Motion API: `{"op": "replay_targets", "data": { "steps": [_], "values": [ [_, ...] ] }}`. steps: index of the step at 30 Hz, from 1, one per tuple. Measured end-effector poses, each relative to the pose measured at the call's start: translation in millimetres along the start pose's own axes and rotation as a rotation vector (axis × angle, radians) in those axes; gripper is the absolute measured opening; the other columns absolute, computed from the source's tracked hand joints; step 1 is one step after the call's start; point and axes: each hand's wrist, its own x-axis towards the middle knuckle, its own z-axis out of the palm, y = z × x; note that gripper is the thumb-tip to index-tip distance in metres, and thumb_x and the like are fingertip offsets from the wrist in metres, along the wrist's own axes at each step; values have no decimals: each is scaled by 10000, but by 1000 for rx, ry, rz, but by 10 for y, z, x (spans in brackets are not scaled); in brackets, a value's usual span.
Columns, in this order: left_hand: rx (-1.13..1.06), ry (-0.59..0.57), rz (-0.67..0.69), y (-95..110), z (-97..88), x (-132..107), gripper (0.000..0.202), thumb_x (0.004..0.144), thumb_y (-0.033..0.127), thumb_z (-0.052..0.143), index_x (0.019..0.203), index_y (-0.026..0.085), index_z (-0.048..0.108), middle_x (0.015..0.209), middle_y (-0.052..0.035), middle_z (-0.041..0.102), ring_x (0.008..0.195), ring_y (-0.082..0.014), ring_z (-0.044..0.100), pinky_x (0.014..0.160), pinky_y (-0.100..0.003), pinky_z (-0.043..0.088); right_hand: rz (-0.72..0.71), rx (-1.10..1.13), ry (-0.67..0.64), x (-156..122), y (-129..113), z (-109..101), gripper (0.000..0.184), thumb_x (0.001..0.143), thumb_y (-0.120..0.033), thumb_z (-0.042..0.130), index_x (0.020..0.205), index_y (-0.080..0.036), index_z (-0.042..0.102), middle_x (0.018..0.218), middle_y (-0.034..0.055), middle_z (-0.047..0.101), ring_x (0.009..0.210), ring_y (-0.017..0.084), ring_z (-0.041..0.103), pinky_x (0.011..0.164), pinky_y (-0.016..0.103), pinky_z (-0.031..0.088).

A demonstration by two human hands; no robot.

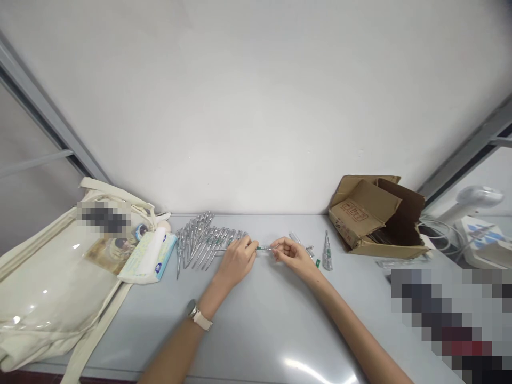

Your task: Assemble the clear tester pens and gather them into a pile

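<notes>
Between my two hands lies a thin screwdriver [262, 247] with a clear handle, a green strip inside it and a metal shaft that points left. My left hand [239, 258], wearing a watch, is closed around it. The fingertips of my right hand [291, 255] pinch at its right end; whether they hold a separate small part is too small to tell. Several similar clear-handled screwdrivers [196, 240] lie fanned out left of my left hand. Right of my right hand are small loose parts [310, 248], a green piece [318, 263] and another clear-handled item [327, 253].
An open cardboard box [360, 218] stands at the back right, with a plastic strip [400, 262] before it. A tissue pack [150, 256] and a clear-fronted bag [60, 288] occupy the left side. A white scanner-like device [478, 197] with cables is far right. A wall [256, 117] closes off the back.
</notes>
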Motion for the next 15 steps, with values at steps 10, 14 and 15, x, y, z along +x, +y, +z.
{"op": "replay_targets", "data": {
  "steps": [10,14,15],
  "values": [
    [-10,19,4,24,21,-7,202,913,124,429,994,214,591,911,-31,572,775,-172,544,753,-301,436,8,109,156,3,-52,-14,421,687,-512,767,925,-193,630,902,59,678,896,197,644,876,348,500],
    [13,-3,27,45,30,-15,185,906,131,442,984,216,587,908,-33,575,762,-178,533,734,-304,430,-16,112,98,6,-23,17,380,702,-482,768,917,-192,650,954,76,701,947,208,653,921,360,490],
    [14,-7,31,48,31,-16,183,906,130,442,981,215,585,904,-33,574,764,-179,533,735,-304,430,-20,107,87,9,-10,20,372,710,-480,762,921,-194,651,952,75,705,939,206,657,917,360,491]
  ]
}}
